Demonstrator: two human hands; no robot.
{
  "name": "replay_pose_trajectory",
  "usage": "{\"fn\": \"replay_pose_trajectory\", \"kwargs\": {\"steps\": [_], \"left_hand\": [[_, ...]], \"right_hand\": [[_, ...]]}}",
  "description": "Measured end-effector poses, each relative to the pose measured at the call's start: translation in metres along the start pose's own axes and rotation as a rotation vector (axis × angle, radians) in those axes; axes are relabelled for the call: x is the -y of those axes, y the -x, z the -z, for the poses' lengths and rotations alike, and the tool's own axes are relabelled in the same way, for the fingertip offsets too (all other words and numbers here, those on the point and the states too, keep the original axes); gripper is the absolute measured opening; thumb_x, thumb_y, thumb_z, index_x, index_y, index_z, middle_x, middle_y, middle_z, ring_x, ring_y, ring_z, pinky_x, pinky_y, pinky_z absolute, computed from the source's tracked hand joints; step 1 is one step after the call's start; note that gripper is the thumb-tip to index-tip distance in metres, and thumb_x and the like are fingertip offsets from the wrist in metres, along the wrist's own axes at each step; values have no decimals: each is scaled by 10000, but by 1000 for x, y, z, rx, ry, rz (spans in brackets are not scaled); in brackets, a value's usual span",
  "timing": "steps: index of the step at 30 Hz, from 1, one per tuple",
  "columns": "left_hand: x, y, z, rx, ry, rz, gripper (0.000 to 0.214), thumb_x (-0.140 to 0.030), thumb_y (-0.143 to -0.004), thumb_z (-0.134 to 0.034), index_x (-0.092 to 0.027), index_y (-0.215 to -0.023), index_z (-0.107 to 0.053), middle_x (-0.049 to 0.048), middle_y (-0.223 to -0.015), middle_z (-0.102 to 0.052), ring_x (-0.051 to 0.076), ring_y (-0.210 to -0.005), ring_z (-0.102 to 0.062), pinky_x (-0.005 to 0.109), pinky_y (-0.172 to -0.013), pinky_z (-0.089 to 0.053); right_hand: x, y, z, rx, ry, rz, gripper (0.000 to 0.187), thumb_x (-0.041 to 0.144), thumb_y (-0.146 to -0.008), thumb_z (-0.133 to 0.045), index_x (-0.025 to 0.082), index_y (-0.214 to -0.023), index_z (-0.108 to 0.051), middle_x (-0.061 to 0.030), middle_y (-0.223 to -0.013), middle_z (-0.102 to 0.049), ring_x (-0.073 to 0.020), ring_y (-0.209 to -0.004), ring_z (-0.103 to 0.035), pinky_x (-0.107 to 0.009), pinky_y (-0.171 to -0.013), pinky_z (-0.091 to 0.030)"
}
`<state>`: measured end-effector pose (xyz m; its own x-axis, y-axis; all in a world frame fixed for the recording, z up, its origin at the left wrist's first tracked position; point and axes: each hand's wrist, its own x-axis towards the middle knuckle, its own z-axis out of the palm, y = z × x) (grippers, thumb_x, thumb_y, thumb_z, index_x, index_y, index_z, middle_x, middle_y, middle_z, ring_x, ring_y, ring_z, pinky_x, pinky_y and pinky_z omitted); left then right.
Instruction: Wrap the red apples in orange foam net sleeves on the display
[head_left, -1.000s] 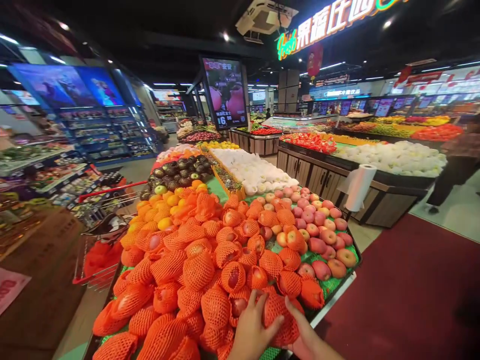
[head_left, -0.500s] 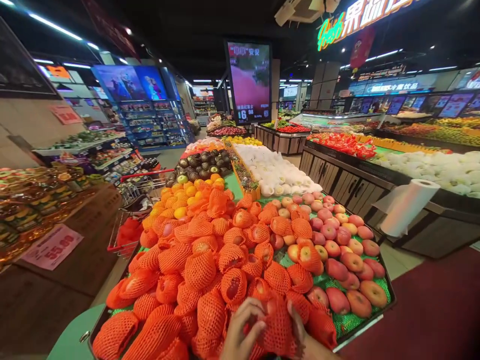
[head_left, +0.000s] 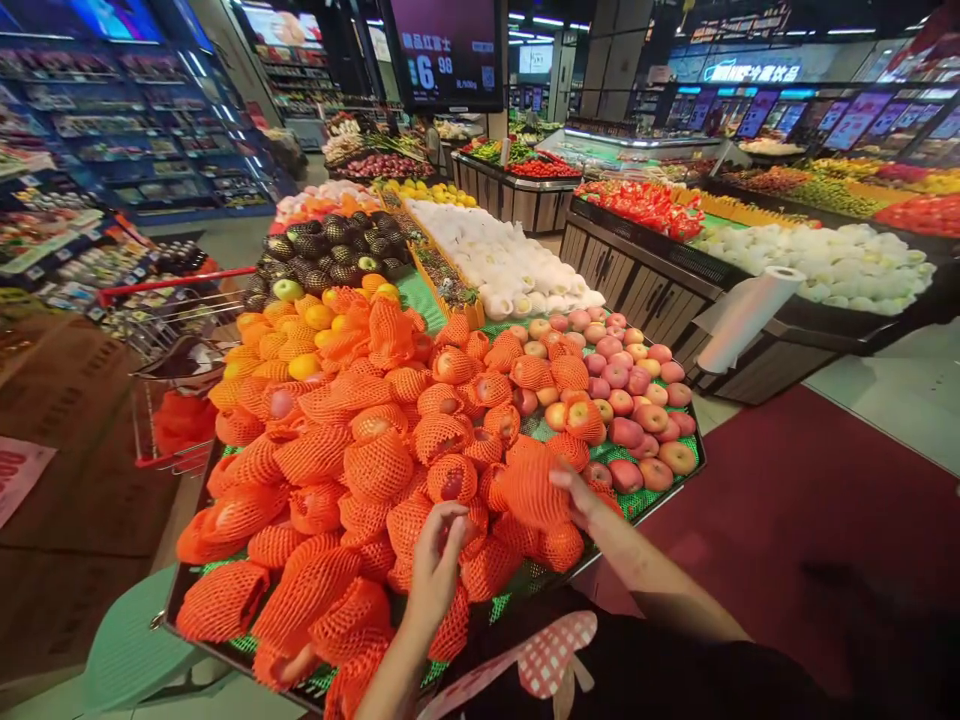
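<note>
Right hand [head_left: 576, 495] clamped on netted fruit [head_left: 531, 487], lower centre of frame. Left hand [head_left: 436, 560] apart, fingers loose, looks empty. Nets [head_left: 377, 467] probably there so pile [head_left: 375, 395] doesn't bruise.

Single head cam, faces fwd + down across fruit stand [head_left: 421, 298]; L hand [head_left: 437, 567], R hand [head_left: 582, 498] close.

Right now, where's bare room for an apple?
Bare green matting shows between the oranges and yellow divider, plus a thin strip between the apples and tray rim. Around the left hand and right hand, netted fruit is crowded.
</note>
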<state>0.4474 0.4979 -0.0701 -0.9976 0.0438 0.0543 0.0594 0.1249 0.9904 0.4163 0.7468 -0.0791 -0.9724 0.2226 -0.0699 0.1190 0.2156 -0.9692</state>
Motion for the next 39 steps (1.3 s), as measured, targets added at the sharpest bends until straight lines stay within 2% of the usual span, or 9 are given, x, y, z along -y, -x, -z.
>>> {"fn": "replay_pose_trajectory", "kwargs": {"steps": [4,8,11,15,20,25,30,34,39], "left_hand": [[2,11,50,-153,-36,18,333,-552,-933,-659,-227,-998,-691,37,-1003,-655,211,-946,-620,291,-831,-496],[6,30,90,-315,-48,42,398,-613,-871,-707,-229,-974,-698,26,-958,-652,199,-869,-597,281,-778,-501],[9,45,112,-447,-72,68,488,-682,-799,-740,-218,-949,-709,22,-922,-657,182,-780,-572,281,-731,-520],[11,64,133,-631,-44,152,565,-728,-736,-761,-203,-942,-718,44,-978,-688,203,-817,-612,280,-673,-549],[15,81,151,-820,-22,162,604,-757,-671,-794,-196,-885,-728,41,-949,-705,224,-835,-656,290,-659,-596],[27,88,160,-946,-37,96,598,-776,-653,-801,-201,-806,-741,40,-885,-714,232,-835,-676,306,-722,-608],[33,82,161,-777,41,172,544,-708,-727,-802,-194,-898,-744,71,-1009,-723,257,-920,-697,283,-665,-609],[23,61,141,-418,-18,60,379,-559,-864,-748,-202,-990,-725,96,-1060,-752,272,-990,-733,323,-788,-625],[11,39,96,20,-173,-151,362,-463,-876,-743,-186,-1102,-682,104,-1021,-765,254,-872,-748,348,-730,-625]], "right_hand": [[21,-77,12,-135,497,108,647,520,-815,-710,185,-1353,-582,-170,-1351,-646,-357,-1204,-630,-438,-986,-528],[29,-116,-5,19,1148,103,648,366,-818,-788,196,-1406,-576,-177,-1429,-590,-351,-1246,-602,-398,-993,-492],[35,-133,-34,146,1205,78,560,167,-699,-872,177,-1235,-712,-174,-1346,-660,-346,-1264,-612,-423,-1076,-447],[75,-172,-85,181,1230,62,291,252,-822,-825,115,-1065,-747,-144,-1110,-749,-302,-1070,-701,-487,-1001,-508],[160,-235,-161,65,1054,383,423,374,-1072,-459,80,-1313,-645,-221,-1232,-707,-332,-1204,-632,-423,-999,-483],[215,-265,-216,118,894,576,507,344,-970,-650,65,-1389,-585,-212,-1392,-629,-317,-1321,-515,-375,-1044,-443],[213,-193,-205,137,788,679,147,191,-964,-554,146,-946,-693,-119,-989,-722,-246,-1037,-609,-303,-844,-447],[157,-63,-171,273,438,682,185,309,-971,-569,192,-839,-625,-12,-767,-660,-153,-714,-602,-272,-730,-422],[83,73,-138,510,109,376,152,293,-891,-635,205,-775,-592,21,-733,-603,-138,-692,-539,-262,-675,-381]]}}
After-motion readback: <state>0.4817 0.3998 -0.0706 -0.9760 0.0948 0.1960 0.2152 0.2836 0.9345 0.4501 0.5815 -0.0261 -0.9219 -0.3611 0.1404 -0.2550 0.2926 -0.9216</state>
